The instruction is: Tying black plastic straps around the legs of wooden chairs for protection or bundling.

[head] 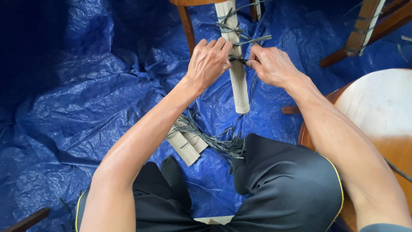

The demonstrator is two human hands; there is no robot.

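Both hands are pinching a grey strap (237, 59) against a cardboard-wrapped leg (238, 73). The left hand (209, 61) is closing its fingers over the wrap's edge, and the right hand (270, 64) is gripping the strap's end between thumb and fingertips. The knot itself is hidden between the fingers, possibly half tied. Higher on the leg, more straps (234, 30) are already binding the wrap. The chair's top is cut off by the frame. Loose straps (214, 141) and cardboard pieces (186, 144) are lying on the blue tarp (64, 107) near the knees.
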